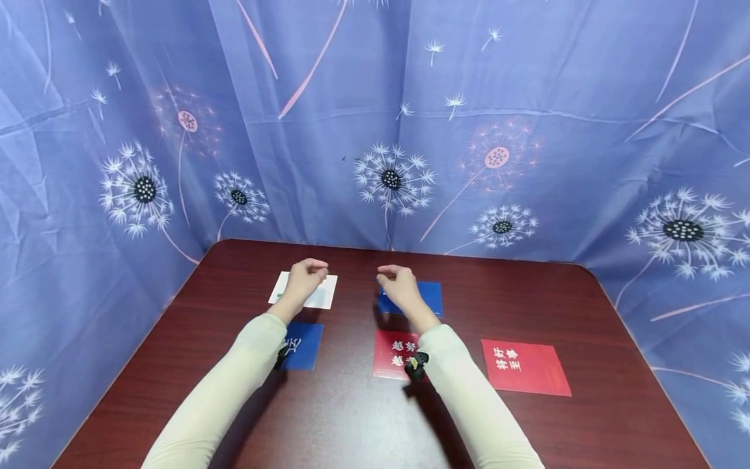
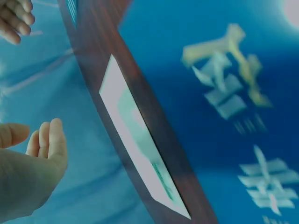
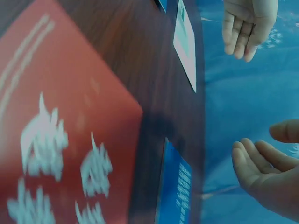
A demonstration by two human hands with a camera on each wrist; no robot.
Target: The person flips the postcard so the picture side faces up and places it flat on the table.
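Note:
Both hands hover above a table with nothing in them, fingers loosely bent and thumbs apart from the fingertips. My left hand [image 1: 302,281] is over a white card [image 1: 325,296] with a green mark, partly covering it in the head view. My right hand [image 1: 401,288] is above the near-left part of a blue card [image 1: 430,297]. Beneath the left forearm lies another blue card [image 1: 308,345] with white characters, blurred and large in the left wrist view. A red card [image 3: 103,116] with white characters lies under the right wrist, partly hidden in the head view.
A second red card [image 1: 536,372] with white characters lies farther right on the dark wood table [image 1: 351,404]. A blue curtain [image 1: 328,163] with dandelion prints hangs behind the table and at its sides. Small dark devices [image 1: 416,366] are strapped to the wrists.

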